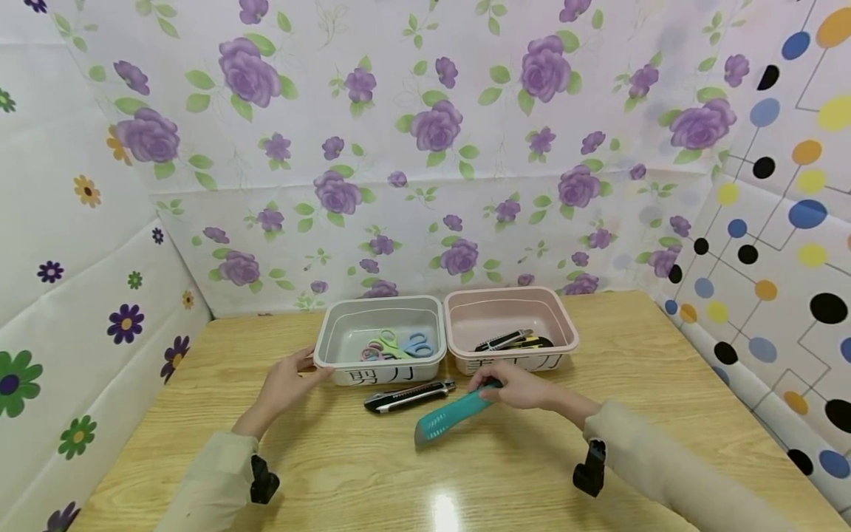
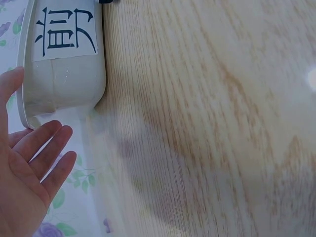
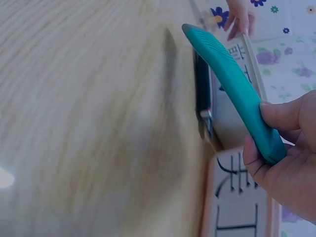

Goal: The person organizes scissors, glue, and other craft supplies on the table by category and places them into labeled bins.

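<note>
My right hand [image 1: 514, 386] pinches the rear end of a teal utility knife [image 1: 455, 415], thumb on one side and fingers on the other. The knife is tilted above the table, its grey tip pointing left and toward me. My left hand [image 1: 284, 389] is at the front left corner of a grey bin [image 1: 388, 373], thumb at its rim and the other fingers loosely extended beside it. Several scissors [image 1: 399, 346] lie in that bin. Just in front of it, a black utility knife [image 1: 408, 397] with a light stripe lies on the table.
A pink bin [image 1: 565, 344] stands right of the grey one, holding several dark and yellow utility knives [image 1: 508, 341]. Both bins have front labels with large black characters. The wooden table [image 1: 372, 480] meets flower-patterned sheeting [image 1: 399, 244] at the back, with patterned sheets at both sides.
</note>
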Tool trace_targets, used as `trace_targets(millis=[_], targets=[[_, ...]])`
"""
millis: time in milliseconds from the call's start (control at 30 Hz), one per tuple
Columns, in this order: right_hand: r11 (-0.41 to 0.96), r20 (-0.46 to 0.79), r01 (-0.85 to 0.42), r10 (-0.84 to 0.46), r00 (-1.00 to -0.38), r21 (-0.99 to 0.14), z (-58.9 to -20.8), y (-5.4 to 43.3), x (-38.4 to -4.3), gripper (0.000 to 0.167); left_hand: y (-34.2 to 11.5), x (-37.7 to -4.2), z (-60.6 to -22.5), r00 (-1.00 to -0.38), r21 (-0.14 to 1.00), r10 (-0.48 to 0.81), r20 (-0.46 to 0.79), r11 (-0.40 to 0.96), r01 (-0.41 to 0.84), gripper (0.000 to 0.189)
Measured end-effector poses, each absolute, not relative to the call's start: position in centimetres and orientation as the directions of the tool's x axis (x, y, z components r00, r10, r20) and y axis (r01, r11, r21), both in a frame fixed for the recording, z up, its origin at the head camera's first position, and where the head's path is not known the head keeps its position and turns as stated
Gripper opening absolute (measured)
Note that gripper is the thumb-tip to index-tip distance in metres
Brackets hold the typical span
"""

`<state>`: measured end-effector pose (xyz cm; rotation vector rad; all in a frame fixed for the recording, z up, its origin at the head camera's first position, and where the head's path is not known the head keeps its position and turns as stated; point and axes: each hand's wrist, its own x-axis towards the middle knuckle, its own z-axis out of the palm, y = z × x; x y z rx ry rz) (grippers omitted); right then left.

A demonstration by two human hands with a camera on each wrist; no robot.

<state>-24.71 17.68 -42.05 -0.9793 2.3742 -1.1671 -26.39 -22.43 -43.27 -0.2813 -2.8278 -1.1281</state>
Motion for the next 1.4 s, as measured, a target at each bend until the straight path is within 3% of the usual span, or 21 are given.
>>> trace_targets(millis=[667, 933, 1400], targets=[[0.516, 0.04, -0.481, -0.651, -0.758, -0.709, -38.3, 20.1, -26.5, 0.015, -22.6, -26.5, -43.3, -0.98, 0.67, 0.135, 0.144, 0.716, 0.197, 0.073], [0.512, 0.17, -0.583, -0.642, -0.747, -0.63, -36.1, 21.3, -27.6, 0.013, -22.7, -26.6, -43.4, -0.981, 0.67, 0.134, 0.143, 0.716, 0.195, 0.073], [0.538, 0.076, -0.396, -0.522, -0.85, -0.744, -34.2, 24.0, -29.0, 0.019, -22.6, -26.5, -43.4, -0.98, 0.678, 0.137, 0.144, 0.708, 0.199, 0.073]])
